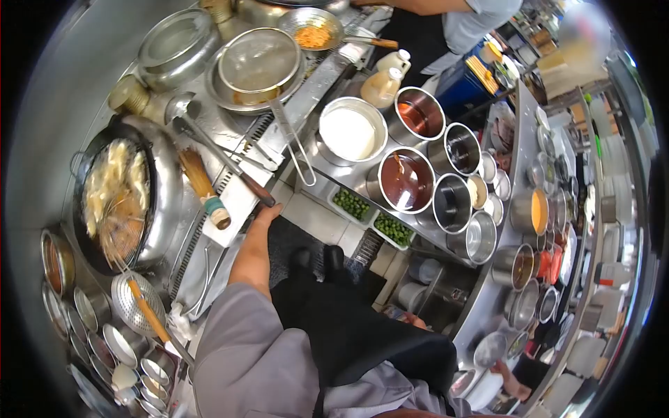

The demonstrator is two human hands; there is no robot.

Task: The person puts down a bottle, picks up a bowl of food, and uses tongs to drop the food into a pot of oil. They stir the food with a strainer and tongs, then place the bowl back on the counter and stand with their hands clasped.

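My left hand [267,214] is at the counter edge, against the wooden end of a long-handled metal utensil [230,164]; its fingers are mostly hidden. A bamboo brush [198,177] with a green-wrapped grip lies beside that utensil on a white cloth [226,228]. To the left, a wok [162,181] holds bubbling oil with long pale battered pieces [118,164] in it. A wire skimmer [124,230] dips into the oil, its wooden handle resting across a perforated ladle [132,306]. My right hand [412,320] shows only partly beside my black apron [348,334].
Pots of white liquid [350,132], red-brown sauce [405,180] and dark liquid [461,150] stand on the right counter. Green vegetables fill trays [394,228] below. A co-worker's arm [418,5] reaches in at the top; another person's hand [512,382] shows lower right.
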